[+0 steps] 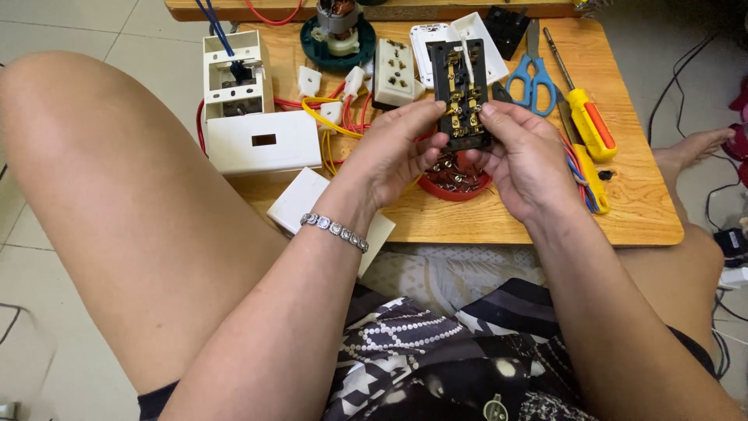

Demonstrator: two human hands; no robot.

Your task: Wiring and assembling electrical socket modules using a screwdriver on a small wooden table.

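Between two hands (397,152), one socket plate (461,93)

wooden table (623,210) | blue scissors (533,78) near far edge | yellow screwdriver (586,118) just beside scissors | white box (251,140) at left | cream socket (394,72) | red dish (454,184) of screws | green motor base (338,39) | red and yellow wires (336,125)

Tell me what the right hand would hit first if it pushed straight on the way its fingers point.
The right hand points up-left and already touches the black socket module. Past that, probably the white socket plate, though depth is unclear.
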